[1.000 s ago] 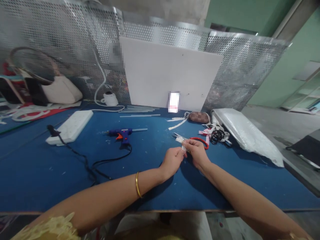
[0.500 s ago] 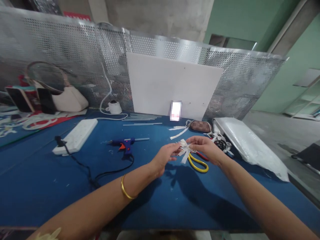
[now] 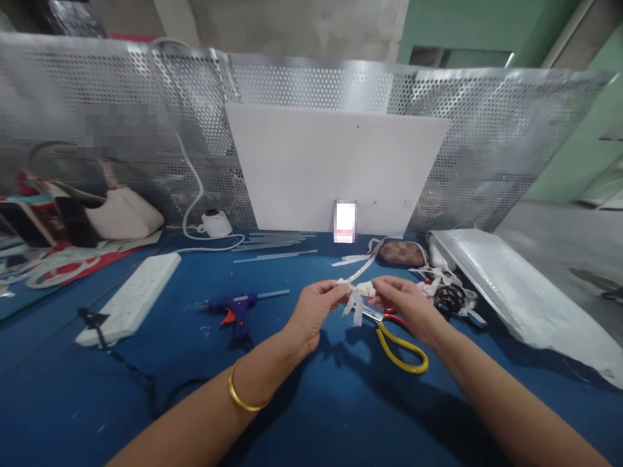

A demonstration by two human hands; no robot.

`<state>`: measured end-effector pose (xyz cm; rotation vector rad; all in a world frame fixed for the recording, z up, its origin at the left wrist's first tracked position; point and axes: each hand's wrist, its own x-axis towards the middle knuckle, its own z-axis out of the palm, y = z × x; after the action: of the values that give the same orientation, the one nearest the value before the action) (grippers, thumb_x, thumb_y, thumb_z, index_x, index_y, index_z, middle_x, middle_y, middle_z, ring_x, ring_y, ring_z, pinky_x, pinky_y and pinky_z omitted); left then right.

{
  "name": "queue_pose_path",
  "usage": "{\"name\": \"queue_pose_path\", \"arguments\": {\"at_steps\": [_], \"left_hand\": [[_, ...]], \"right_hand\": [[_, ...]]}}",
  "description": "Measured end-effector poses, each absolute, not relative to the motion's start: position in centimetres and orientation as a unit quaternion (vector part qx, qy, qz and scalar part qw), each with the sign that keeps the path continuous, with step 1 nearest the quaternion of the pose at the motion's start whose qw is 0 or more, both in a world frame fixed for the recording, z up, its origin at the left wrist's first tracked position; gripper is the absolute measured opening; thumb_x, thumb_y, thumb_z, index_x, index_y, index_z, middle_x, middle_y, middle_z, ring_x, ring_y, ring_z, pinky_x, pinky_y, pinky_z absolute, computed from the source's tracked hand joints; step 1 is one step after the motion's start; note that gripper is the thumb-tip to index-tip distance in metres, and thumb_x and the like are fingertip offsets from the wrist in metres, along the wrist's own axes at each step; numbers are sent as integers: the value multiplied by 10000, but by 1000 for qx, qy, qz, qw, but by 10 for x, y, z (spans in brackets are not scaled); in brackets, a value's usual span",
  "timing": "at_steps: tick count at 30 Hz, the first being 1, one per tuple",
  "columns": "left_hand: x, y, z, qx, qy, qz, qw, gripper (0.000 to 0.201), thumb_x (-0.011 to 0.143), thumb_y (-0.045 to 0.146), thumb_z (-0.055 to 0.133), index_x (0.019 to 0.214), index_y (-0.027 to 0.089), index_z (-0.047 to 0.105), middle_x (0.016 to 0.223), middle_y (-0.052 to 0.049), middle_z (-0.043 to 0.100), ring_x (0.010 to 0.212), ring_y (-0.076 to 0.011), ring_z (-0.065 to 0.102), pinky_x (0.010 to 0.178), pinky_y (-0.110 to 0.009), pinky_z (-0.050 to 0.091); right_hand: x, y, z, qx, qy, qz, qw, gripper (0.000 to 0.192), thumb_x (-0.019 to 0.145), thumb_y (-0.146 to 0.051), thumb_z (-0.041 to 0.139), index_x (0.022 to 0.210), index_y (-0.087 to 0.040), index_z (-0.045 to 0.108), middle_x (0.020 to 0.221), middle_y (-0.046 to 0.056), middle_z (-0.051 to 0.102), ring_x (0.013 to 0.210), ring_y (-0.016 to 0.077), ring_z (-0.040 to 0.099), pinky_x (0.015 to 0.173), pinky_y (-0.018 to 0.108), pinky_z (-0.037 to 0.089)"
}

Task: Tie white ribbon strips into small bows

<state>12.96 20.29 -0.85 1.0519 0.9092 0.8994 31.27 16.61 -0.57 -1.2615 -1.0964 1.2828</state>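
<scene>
Your left hand (image 3: 314, 314) and right hand (image 3: 409, 305) pinched the white ribbon piece (image 3: 358, 299) above the worktop (image 3: 311, 421), nearer its back edge. The middle looked gathered already; loose tails seemed unfinished. Whether your right hand also held the scissors (image 3: 372, 314), I couldn't tell.

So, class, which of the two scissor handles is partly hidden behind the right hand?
The red handle: the right hand covers part of it, while the yellow handle shows its full loop.
</scene>
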Motion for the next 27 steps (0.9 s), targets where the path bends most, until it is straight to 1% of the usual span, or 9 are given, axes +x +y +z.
{"name": "queue_pose_path", "arguments": {"at_steps": [3,7,11,14,18,21,23,25,27], "left_hand": [[131,205,-14,460,400,365,704,288,662,379,691,796,124,690,768,-70,658,711,-147,567,730,-279,413],[133,204,-17,472,396,328,716,349,674,446,673,811,125,695,756,-66,657,705,-152,565,711,-279,403],[136,201,-22,497,422,337,680,275,617,375,733,727,125,703,654,-33,631,620,-116,510,640,-248,377],[138,199,-24,476,420,327,700,267,606,374,736,689,123,698,624,-35,621,585,-106,491,604,-243,363],[138,199,-22,452,417,334,714,267,594,373,745,672,123,690,627,-42,627,581,-108,503,606,-246,376],[137,199,-21,452,433,385,678,239,617,347,736,720,134,697,660,-29,641,608,-103,516,627,-233,386],[137,199,-21,455,439,401,663,227,640,344,721,740,141,700,687,-27,651,628,-102,523,625,-225,384],[138,198,-23,461,436,398,663,230,655,349,709,755,142,702,697,-32,654,628,-104,523,610,-225,379],[138,197,-25,463,429,388,672,248,657,362,705,765,138,700,688,-37,648,616,-108,519,598,-232,379]], "right_hand": [[303,165,-11,-521,-455,515,507,279,672,-404,710,714,-146,616,590,0,596,563,114,540,598,253,429],[298,163,-7,-538,-491,490,479,236,698,-365,682,670,-145,600,570,-10,575,541,100,503,563,239,396],[297,162,-5,-559,-525,458,449,220,716,-358,657,658,-156,592,570,-11,564,544,108,499,545,240,387],[298,161,-10,-567,-573,372,460,201,749,-352,623,675,-166,596,567,-15,549,541,110,477,525,239,369],[300,162,-14,-572,-614,266,474,207,789,-363,583,705,-175,612,638,-1,573,630,128,503,599,252,389],[300,163,-15,-565,-544,400,475,296,809,-452,539,789,-169,621,721,25,615,699,146,558,635,262,420],[297,162,-16,-546,-509,503,436,348,779,-494,567,816,-154,633,744,43,637,707,152,581,633,264,429],[291,159,-19,-521,-512,557,395,349,731,-481,632,796,-139,646,719,46,643,675,144,580,624,262,424],[283,155,-24,-503,-515,569,398,326,710,-455,664,748,-132,645,656,30,625,630,132,566,623,264,421]]}}
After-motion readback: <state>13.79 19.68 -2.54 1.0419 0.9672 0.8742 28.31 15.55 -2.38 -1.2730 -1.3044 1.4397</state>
